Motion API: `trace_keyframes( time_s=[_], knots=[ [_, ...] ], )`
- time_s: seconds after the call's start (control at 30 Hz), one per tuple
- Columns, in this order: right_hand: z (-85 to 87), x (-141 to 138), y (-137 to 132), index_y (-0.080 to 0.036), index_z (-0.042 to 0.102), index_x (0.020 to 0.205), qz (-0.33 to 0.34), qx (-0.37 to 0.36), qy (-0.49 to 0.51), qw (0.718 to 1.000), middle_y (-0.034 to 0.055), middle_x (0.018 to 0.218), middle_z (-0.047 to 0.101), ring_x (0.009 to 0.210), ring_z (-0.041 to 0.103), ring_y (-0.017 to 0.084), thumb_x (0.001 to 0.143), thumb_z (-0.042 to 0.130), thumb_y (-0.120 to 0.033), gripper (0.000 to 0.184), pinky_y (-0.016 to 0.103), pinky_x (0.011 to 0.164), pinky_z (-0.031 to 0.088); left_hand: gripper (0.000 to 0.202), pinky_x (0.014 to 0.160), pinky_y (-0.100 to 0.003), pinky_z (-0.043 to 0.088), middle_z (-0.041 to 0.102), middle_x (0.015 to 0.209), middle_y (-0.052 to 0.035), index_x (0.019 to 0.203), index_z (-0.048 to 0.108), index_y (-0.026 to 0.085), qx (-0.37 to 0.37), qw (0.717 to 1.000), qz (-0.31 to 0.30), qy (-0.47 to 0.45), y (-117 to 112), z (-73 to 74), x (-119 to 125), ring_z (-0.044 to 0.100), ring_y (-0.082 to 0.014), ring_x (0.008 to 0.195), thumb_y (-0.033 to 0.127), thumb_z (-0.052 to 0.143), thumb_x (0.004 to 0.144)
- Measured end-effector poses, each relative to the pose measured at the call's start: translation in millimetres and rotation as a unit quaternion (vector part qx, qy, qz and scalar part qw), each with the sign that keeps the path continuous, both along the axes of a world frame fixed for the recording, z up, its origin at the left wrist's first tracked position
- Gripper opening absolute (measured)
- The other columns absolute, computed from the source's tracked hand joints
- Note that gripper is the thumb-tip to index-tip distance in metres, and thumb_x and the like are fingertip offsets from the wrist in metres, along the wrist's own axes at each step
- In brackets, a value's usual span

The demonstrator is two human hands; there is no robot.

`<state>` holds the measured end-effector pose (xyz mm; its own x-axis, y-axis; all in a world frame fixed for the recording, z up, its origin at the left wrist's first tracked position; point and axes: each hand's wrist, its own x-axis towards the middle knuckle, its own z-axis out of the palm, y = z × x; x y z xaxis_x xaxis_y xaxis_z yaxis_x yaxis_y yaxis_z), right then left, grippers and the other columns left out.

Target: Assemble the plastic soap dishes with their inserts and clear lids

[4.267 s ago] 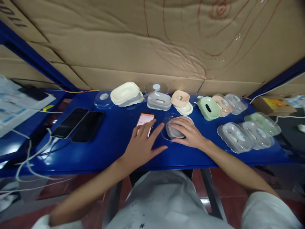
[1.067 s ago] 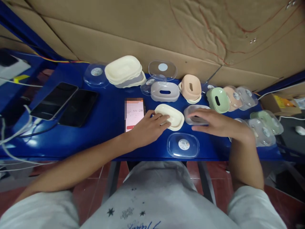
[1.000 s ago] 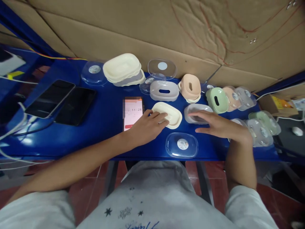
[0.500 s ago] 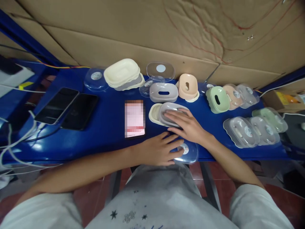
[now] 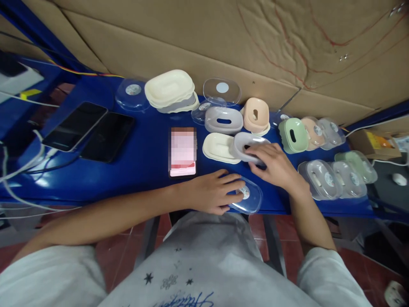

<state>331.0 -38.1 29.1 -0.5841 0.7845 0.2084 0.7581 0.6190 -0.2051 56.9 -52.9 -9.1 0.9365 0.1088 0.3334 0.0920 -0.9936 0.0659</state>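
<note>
My right hand [image 5: 274, 167] grips the near right side of a grey-lilac plastic box body [image 5: 240, 145] with an oval slot; its fingers reach over the rim toward the slot. The left end of that body touches or overlaps a cream oval base tray [image 5: 217, 147], which lies flat on the table. My left hand [image 5: 220, 192] is palm down with its fingers spread. Its fingertips rest on the left part of a clear lid [image 5: 252, 198] with a round sticker, near the table's front edge. Whether they press on it I cannot tell.
Behind stand another grey-lilac body [image 5: 223, 120], a peach body [image 5: 256, 114], stacked cream trays [image 5: 169, 87] and clear lids [image 5: 222, 90]. A green body [image 5: 293, 135] and several lidded boxes [image 5: 322, 181] are at right. Phones [image 5: 182, 153] and cables [image 5: 19, 200] lie left.
My right hand has moved right with the grey-lilac body, uncovering more of the cream tray. My left hand stays near the clear lid. The camera view has shifted slightly.
</note>
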Motion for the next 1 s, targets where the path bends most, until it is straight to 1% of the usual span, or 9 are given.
trace_keyframes(
  time_s=[0.1, 0.2, 0.3, 0.5, 0.63, 0.73, 0.83, 0.9, 1.0],
  knots=[
    [-8.6, -15.9, 3.9, -0.023, 0.064, 0.149, -0.005, 0.042, 0.047, 0.998, 0.0120, 0.144, 0.074, 0.130, 0.071, 0.030, 0.111, 0.057, -0.037, 0.041, 0.048, 0.109, 0.047, 0.049, 0.106, -0.044, 0.053, 0.067, 0.147, -0.0139, 0.131, 0.071, 0.023, -0.012, 1.000, -0.001, -0.006, -1.8, -3.0, 1.0, 0.058, -0.0353, 0.142, 0.052, 0.082, 0.094],
    [-23.4, -40.1, 8.9, -0.022, 0.061, 0.154, 0.054, 0.053, 0.038, 0.996, 0.0108, 0.154, 0.068, 0.141, 0.064, 0.026, 0.115, 0.053, -0.038, 0.043, 0.046, 0.121, 0.039, 0.044, 0.101, -0.042, 0.054, 0.070, 0.140, -0.0129, 0.126, 0.071, 0.022, -0.011, 1.000, -0.014, -0.021, -3.2, -5.0, 2.4, 0.062, -0.0334, 0.135, 0.048, 0.085, 0.093],
    [-34.1, -48.7, 12.5, -0.021, 0.058, 0.157, 0.071, 0.054, 0.011, 0.996, 0.0107, 0.156, 0.066, 0.145, 0.061, 0.026, 0.115, 0.052, -0.038, 0.045, 0.048, 0.127, 0.031, 0.040, 0.097, -0.041, 0.054, 0.071, 0.137, -0.0123, 0.124, 0.072, 0.021, -0.009, 0.999, -0.030, -0.027, -3.4, -4.4, 3.7, 0.062, -0.0325, 0.133, 0.045, 0.084, 0.094],
    [-37.5, -42.0, 10.8, -0.022, 0.059, 0.158, 0.060, 0.029, -0.037, 0.997, 0.0113, 0.155, 0.067, 0.133, 0.066, 0.030, 0.114, 0.048, -0.029, 0.046, 0.048, 0.107, 0.044, 0.028, 0.105, -0.043, 0.053, 0.074, 0.133, -0.0109, 0.117, 0.072, 0.021, -0.001, 0.996, -0.042, -0.074, 0.0, 4.8, 0.4, 0.066, -0.0293, 0.130, 0.043, 0.075, 0.099],
    [-25.8, -35.2, 8.6, -0.021, 0.062, 0.154, 0.061, 0.022, -0.034, 0.997, 0.0122, 0.148, 0.072, 0.130, 0.066, 0.031, 0.110, 0.052, -0.026, 0.046, 0.048, 0.105, 0.045, 0.028, 0.106, -0.045, 0.054, 0.078, 0.123, -0.0093, 0.108, 0.072, 0.022, 0.015, 0.990, -0.038, -0.137, 4.3, 13.3, -5.8, 0.071, -0.0268, 0.122, 0.050, 0.070, 0.102],
    [-11.0, -16.1, 6.0, -0.022, 0.066, 0.148, 0.061, -0.011, -0.025, 0.998, 0.0117, 0.137, 0.077, 0.125, 0.068, 0.032, 0.103, 0.062, -0.026, 0.046, 0.047, 0.104, 0.045, 0.034, 0.102, -0.043, 0.057, 0.080, 0.118, -0.0058, 0.106, 0.071, 0.025, 0.048, 0.979, -0.022, -0.199, 11.1, 19.1, -12.1, 0.075, -0.0240, 0.118, 0.059, 0.067, 0.104],
    [-3.1, 1.9, 3.9, -0.025, 0.067, 0.148, 0.027, -0.016, -0.002, 1.000, 0.0102, 0.138, 0.076, 0.124, 0.069, 0.032, 0.104, 0.063, -0.032, 0.045, 0.047, 0.102, 0.045, 0.046, 0.101, -0.045, 0.059, 0.079, 0.123, -0.0092, 0.116, 0.070, 0.025, 0.042, 0.962, -0.005, -0.268, 24.8, 24.1, -21.8, 0.075, -0.0273, 0.121, 0.065, 0.078, 0.096],
    [-5.6, 3.4, 3.7, -0.025, 0.063, 0.153, -0.004, 0.011, 0.006, 1.000, 0.0108, 0.142, 0.075, 0.126, 0.068, 0.032, 0.108, 0.058, -0.037, 0.047, 0.047, 0.103, 0.045, 0.057, 0.103, -0.047, 0.060, 0.077, 0.129, -0.0099, 0.129, 0.066, 0.027, 0.017, 0.949, 0.032, -0.313, 37.6, 25.7, -29.7, 0.074, -0.0296, 0.124, 0.064, 0.084, 0.090],
    [-17.2, -11.0, 3.4, -0.024, 0.061, 0.156, -0.007, 0.045, -0.004, 0.999, 0.0118, 0.148, 0.071, 0.132, 0.066, 0.032, 0.113, 0.051, -0.039, 0.046, 0.048, 0.107, 0.044, 0.060, 0.109, -0.050, 0.059, 0.071, 0.138, -0.0079, 0.141, 0.059, 0.032, -0.012, 0.927, 0.129, -0.353, 57.4, 23.4, -39.8, 0.071, -0.0307, 0.130, 0.056, 0.084, 0.093]
  ],
)
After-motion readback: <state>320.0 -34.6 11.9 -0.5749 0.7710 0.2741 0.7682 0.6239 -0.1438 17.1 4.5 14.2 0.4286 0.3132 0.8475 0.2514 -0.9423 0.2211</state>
